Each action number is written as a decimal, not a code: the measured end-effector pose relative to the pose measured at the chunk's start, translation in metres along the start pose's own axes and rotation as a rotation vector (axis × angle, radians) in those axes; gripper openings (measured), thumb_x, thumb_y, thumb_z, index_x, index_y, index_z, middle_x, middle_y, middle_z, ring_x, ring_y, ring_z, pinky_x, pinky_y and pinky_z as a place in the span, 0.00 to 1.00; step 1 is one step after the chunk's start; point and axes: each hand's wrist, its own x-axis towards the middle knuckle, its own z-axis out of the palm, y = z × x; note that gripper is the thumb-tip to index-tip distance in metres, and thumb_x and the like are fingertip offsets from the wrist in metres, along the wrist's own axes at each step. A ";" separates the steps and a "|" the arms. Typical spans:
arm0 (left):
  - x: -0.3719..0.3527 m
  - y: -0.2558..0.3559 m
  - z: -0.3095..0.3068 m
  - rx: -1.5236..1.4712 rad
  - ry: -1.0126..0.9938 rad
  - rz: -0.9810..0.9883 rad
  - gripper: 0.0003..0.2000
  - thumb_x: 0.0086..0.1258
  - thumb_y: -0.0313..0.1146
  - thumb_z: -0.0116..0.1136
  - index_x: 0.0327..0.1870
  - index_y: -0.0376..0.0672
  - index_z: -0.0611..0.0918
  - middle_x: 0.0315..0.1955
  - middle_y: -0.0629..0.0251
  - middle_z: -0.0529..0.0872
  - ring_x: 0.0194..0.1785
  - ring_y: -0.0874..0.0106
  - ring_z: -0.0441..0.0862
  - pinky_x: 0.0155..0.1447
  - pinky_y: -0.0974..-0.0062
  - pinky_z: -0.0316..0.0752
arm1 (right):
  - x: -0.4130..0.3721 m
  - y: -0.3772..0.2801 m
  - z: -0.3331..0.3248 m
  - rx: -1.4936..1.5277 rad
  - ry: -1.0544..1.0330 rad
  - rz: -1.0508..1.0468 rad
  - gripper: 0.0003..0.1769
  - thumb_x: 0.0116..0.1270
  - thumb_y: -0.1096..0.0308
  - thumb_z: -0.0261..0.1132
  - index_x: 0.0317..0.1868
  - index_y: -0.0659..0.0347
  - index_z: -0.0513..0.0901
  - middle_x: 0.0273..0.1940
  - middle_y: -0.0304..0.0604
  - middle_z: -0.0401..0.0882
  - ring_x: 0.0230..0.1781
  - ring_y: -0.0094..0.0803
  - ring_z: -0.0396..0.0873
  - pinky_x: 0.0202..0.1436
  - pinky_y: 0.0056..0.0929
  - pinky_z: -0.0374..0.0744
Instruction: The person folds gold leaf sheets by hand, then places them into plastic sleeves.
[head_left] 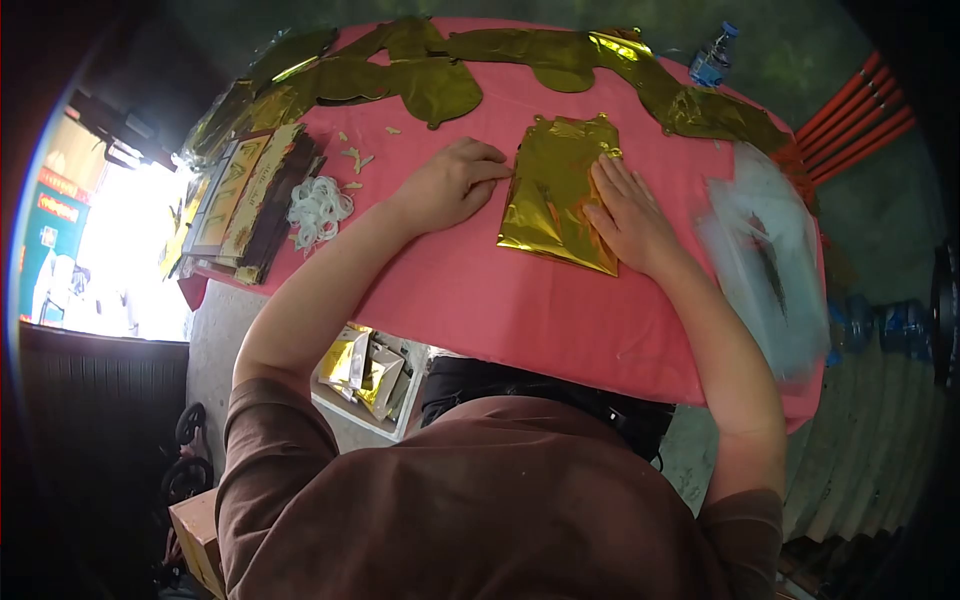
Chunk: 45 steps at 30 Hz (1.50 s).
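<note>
A folded gold foil balloon [560, 195], deflated and roughly rectangular, lies on the pink-covered table [480, 300] in front of me. At its left edge, my left hand [455, 185] is closed, with thumb and forefinger together at the foil's side. My right hand [632, 215] rests flat on the balloon's right part, fingers stretched towards its far edge. More flat gold foil balloons [440, 88] lie in a band along the table's far side.
Left on the table are a bundle of printed cards or packets [240, 200], white ribbon rings [320, 210] and small pale scraps [355, 158]. Clear plastic bags [765, 260] lie right. A water bottle [713, 58] stands far right. Below, a white bin [365, 420] holds gold packets.
</note>
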 end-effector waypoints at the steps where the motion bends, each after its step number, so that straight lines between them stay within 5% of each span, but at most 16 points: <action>1: 0.000 0.001 0.001 0.022 0.004 0.014 0.13 0.61 0.23 0.53 0.47 0.37 0.81 0.49 0.54 0.80 0.54 0.57 0.76 0.56 0.64 0.73 | 0.000 0.000 0.001 0.002 -0.002 -0.006 0.34 0.72 0.55 0.50 0.70 0.68 0.56 0.73 0.55 0.52 0.75 0.44 0.47 0.76 0.42 0.47; 18: 0.009 0.005 0.005 0.076 -0.088 0.140 0.13 0.62 0.27 0.50 0.47 0.35 0.79 0.49 0.56 0.80 0.55 0.56 0.72 0.60 0.63 0.69 | 0.000 0.000 0.000 -0.025 0.001 -0.006 0.34 0.72 0.55 0.50 0.71 0.67 0.56 0.73 0.55 0.52 0.75 0.45 0.48 0.76 0.42 0.48; 21: 0.014 -0.002 0.005 -0.054 -0.108 0.047 0.13 0.62 0.28 0.50 0.47 0.35 0.78 0.45 0.56 0.81 0.53 0.59 0.74 0.58 0.65 0.70 | -0.001 -0.001 -0.001 -0.017 0.001 -0.003 0.34 0.72 0.55 0.50 0.71 0.67 0.56 0.73 0.55 0.52 0.75 0.45 0.48 0.76 0.42 0.48; 23: 0.021 0.000 0.006 -0.403 -0.039 -0.282 0.13 0.63 0.30 0.54 0.46 0.35 0.78 0.38 0.61 0.82 0.45 0.68 0.78 0.51 0.71 0.72 | -0.001 -0.001 -0.001 -0.020 -0.005 0.003 0.34 0.72 0.55 0.50 0.71 0.67 0.56 0.73 0.55 0.52 0.75 0.45 0.48 0.76 0.42 0.48; 27: 0.039 0.004 0.012 -0.511 -0.009 -0.487 0.14 0.62 0.29 0.58 0.46 0.34 0.77 0.33 0.66 0.82 0.37 0.78 0.77 0.44 0.77 0.73 | 0.000 -0.001 0.000 -0.027 -0.007 0.009 0.33 0.73 0.55 0.49 0.71 0.67 0.56 0.73 0.55 0.52 0.75 0.44 0.48 0.76 0.41 0.48; 30: 0.046 0.001 0.017 -0.355 -0.046 -0.511 0.15 0.59 0.28 0.62 0.47 0.33 0.77 0.30 0.70 0.81 0.33 0.80 0.76 0.40 0.80 0.73 | 0.000 0.000 0.000 -0.026 -0.013 0.006 0.33 0.72 0.55 0.50 0.71 0.67 0.56 0.73 0.55 0.52 0.75 0.44 0.48 0.76 0.41 0.48; 36: 0.059 0.000 0.017 -0.169 -0.071 -0.600 0.20 0.56 0.32 0.66 0.47 0.33 0.77 0.31 0.62 0.84 0.34 0.73 0.81 0.39 0.75 0.75 | 0.000 0.001 0.001 -0.020 0.002 -0.001 0.34 0.72 0.55 0.50 0.71 0.67 0.57 0.73 0.54 0.52 0.75 0.44 0.48 0.76 0.41 0.48; 38: 0.067 -0.003 0.017 -0.027 -0.092 -0.632 0.23 0.50 0.39 0.67 0.44 0.34 0.78 0.34 0.53 0.85 0.41 0.58 0.83 0.46 0.66 0.78 | 0.000 0.001 0.002 -0.021 0.011 -0.003 0.34 0.72 0.54 0.50 0.71 0.67 0.57 0.72 0.54 0.53 0.75 0.45 0.48 0.76 0.41 0.48; 42: 0.086 -0.017 0.014 -0.023 -0.216 -0.675 0.25 0.50 0.42 0.68 0.45 0.33 0.79 0.32 0.55 0.85 0.34 0.66 0.84 0.41 0.69 0.78 | 0.000 0.002 0.004 -0.027 0.021 -0.007 0.34 0.72 0.54 0.50 0.70 0.67 0.57 0.72 0.55 0.53 0.75 0.45 0.49 0.76 0.41 0.48; 45: 0.099 -0.026 0.013 0.153 -0.314 -0.580 0.21 0.49 0.44 0.67 0.35 0.33 0.82 0.27 0.55 0.85 0.30 0.66 0.83 0.38 0.68 0.77 | 0.000 0.001 0.003 -0.033 0.018 -0.003 0.34 0.72 0.54 0.50 0.70 0.67 0.57 0.72 0.55 0.53 0.75 0.46 0.49 0.76 0.41 0.49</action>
